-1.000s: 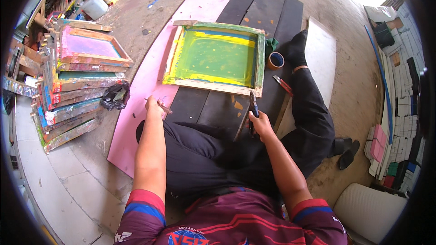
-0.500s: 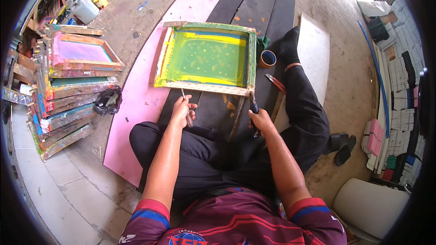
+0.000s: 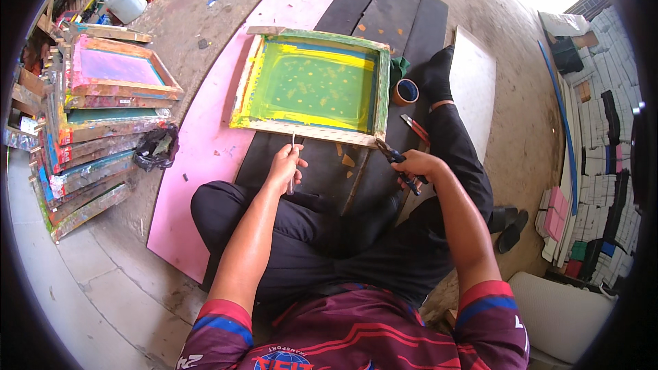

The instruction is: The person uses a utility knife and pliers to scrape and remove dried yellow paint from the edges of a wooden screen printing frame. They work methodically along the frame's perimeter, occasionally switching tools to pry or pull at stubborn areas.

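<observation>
A wooden screen-printing frame (image 3: 310, 133) with green mesh and yellow paint along its inner edges lies flat in front of me. A row of staple-like marks runs along its near rail. My right hand (image 3: 419, 164) is closed around the dark handles of a pair of pliers (image 3: 393, 155), whose jaws touch or nearly touch the frame's near right corner. Closed round a screwdriver (image 3: 293, 138), my left hand (image 3: 284, 166) is just short of the near rail, with the thin shaft pointing away from me.
Under the frame lie black boards (image 3: 384, 7) and a pink sheet (image 3: 185, 205). To the right are a tape roll (image 3: 404, 92), a green cloth (image 3: 399, 67) and a red cutter knife (image 3: 415, 129). Paint-stained frames (image 3: 103, 137) are stacked at left beside a black plastic bag (image 3: 156, 147).
The pliers have swung from nearly upright to a slant, and my right hand has moved right and slightly up. My left hand has shifted a little right with the screwdriver.
</observation>
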The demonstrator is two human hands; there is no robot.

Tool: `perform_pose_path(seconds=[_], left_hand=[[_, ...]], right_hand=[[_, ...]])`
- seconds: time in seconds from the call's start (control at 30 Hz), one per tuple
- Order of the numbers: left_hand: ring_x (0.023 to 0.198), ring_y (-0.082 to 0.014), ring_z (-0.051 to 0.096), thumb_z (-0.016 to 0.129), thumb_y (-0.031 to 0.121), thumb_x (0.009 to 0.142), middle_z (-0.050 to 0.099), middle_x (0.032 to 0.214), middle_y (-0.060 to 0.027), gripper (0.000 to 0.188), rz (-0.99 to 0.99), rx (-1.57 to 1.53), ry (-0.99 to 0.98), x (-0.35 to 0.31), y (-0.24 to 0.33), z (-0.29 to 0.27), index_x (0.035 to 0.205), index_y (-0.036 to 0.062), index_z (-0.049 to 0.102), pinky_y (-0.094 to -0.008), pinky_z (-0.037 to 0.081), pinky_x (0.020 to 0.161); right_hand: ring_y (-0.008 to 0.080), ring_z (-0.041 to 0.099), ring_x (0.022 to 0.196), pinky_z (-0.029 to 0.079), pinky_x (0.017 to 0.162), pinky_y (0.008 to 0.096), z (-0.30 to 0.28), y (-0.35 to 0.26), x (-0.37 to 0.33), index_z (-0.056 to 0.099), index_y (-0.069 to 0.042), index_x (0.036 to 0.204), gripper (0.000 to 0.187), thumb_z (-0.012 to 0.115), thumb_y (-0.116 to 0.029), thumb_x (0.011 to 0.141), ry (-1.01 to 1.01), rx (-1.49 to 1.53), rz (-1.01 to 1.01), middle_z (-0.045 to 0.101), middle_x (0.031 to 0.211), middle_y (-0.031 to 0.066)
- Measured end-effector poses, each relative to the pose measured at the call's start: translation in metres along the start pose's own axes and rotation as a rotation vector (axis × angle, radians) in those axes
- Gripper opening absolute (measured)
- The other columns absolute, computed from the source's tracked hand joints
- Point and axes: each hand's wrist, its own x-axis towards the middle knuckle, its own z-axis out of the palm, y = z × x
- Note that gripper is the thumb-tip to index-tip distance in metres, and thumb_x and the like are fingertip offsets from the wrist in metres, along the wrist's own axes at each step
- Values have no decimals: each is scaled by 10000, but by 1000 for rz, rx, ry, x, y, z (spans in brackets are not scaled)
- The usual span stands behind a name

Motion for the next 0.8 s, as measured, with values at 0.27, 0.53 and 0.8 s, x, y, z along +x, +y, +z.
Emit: perform_pose_path(seconds=[0.27,0.53,0.8], left_hand=[[470,-95,516,435,347,1155,659,871,-75,361,-1,28,15,1,0,1,1389,104,560,-296,466,439],[472,-90,515,431,331,1156,660,877,-70,341,-18,59,24,1,-4,2,1371,107,570,-289,460,435],[454,-91,508,436,326,1153,659,864,-71,321,-13,61,10,4,-8,7,1334,103,578,-290,456,427]], right_hand=[[227,716,644,568,495,434,-45,-2,24,666,13,1090,356,662,-340,1052,-166,-101,74,723,835,109],[145,643,535,496,485,360,9,43,35,666,22,947,385,696,-355,1016,240,-168,-118,677,717,72],[507,695,953,541,855,595,50,63,38,686,-3,1075,385,672,-380,997,661,-349,-350,729,922,284]])
